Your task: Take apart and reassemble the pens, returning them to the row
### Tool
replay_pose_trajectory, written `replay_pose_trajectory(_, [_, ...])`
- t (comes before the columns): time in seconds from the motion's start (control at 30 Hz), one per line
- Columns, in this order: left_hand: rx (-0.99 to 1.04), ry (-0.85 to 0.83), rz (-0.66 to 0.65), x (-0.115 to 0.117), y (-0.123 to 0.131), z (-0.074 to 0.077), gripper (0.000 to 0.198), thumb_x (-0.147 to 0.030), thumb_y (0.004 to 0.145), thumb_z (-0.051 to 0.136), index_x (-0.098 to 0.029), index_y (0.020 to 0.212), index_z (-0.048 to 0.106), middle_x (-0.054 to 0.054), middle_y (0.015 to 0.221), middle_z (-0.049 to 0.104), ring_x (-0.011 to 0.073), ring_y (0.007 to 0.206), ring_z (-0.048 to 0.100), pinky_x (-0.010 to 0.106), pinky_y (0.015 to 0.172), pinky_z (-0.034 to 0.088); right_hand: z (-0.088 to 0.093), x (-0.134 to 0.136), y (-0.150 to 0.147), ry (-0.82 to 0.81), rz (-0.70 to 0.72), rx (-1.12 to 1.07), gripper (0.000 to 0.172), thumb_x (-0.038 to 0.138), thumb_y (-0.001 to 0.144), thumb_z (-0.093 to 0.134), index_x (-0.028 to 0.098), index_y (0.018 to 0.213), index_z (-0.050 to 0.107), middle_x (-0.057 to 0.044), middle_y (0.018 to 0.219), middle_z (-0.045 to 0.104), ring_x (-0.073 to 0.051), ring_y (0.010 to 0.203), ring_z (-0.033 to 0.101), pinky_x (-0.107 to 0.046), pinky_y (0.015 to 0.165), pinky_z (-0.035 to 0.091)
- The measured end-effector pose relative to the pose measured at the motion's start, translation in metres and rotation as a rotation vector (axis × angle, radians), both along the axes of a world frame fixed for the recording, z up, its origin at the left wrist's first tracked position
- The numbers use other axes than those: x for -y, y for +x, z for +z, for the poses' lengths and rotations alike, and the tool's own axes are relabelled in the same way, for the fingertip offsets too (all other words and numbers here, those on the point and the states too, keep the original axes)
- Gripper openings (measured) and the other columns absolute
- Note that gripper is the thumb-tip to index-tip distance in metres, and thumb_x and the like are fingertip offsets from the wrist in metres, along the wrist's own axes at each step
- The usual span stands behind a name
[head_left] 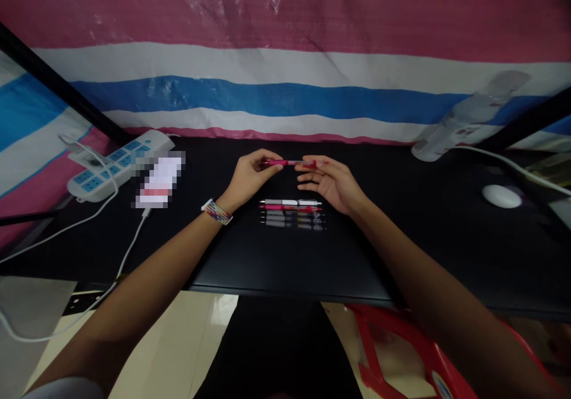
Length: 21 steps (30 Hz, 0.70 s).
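Note:
A pink pen (292,162) lies level between my two hands, above the row of pens. My left hand (252,173), with a patterned band on the wrist, pinches its left end between thumb and fingers. At the other end, my right hand (330,182) has thumb and index finger on the pen, while its other fingers are loosely spread. Just below the hands, several pens lie side by side on the black table (285,262): a white pen (289,203), a red-pink pen (285,208) and grey clear ones (289,222).
To the left are a white power strip (154,143) and a phone (158,179) with a white cable. A clear bottle (464,119) and a white mouse (501,196) are at the right. A striped sheet (285,66) hangs behind; a red stool (392,339) stands below.

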<state>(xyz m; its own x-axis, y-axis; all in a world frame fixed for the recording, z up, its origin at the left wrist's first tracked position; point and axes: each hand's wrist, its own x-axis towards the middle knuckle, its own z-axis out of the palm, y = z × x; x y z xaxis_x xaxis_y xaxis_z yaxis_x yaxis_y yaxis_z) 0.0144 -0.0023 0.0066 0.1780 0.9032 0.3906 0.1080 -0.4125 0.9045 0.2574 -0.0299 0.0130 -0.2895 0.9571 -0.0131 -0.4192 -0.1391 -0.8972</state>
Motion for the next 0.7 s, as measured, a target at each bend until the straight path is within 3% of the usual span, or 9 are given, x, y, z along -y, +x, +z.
replay_pose_trajectory(0.2, [0.027, 0.031, -0.001, 0.0017, 0.0028, 0.0014, 0.022, -0.031, 0.085, 0.092, -0.019, 0.101, 0.084, 0.007, 0.101, 0.085, 0.0203, 0.094, 0.078, 0.036, 0.09, 0.062, 0.0064, 0.0009, 0.0021, -0.126, 0.061, -0.171, 0.046, 0.05, 0.092, 0.064, 0.021, 0.125, 0.078, -0.013, 0.111, 0.082, -0.031, 0.1, 0.074, -0.053, 0.092, 0.065])
replay_pose_trajectory(0.47, [0.024, -0.019, -0.027, 0.0039, 0.0048, 0.003, 0.025, -0.034, 0.084, 0.094, -0.019, 0.101, 0.085, 0.008, 0.102, 0.086, 0.0207, 0.094, 0.078, 0.037, 0.092, 0.062, 0.0045, 0.0024, -0.0021, -0.08, -0.019, -0.168, 0.029, 0.041, 0.091, 0.068, 0.021, 0.11, 0.079, -0.01, 0.098, 0.078, -0.026, 0.091, 0.07, -0.048, 0.092, 0.063])
replay_pose_trajectory(0.7, [0.118, -0.104, -0.035, 0.0035, 0.0055, 0.0036, 0.028, -0.035, 0.079, 0.097, -0.02, 0.1, 0.086, 0.006, 0.095, 0.084, 0.0174, 0.085, 0.074, 0.033, 0.081, 0.061, 0.0041, 0.0017, -0.0019, -0.114, -0.029, -0.215, 0.032, 0.042, 0.087, 0.069, 0.023, 0.112, 0.078, -0.01, 0.098, 0.078, -0.028, 0.094, 0.07, -0.05, 0.093, 0.063])
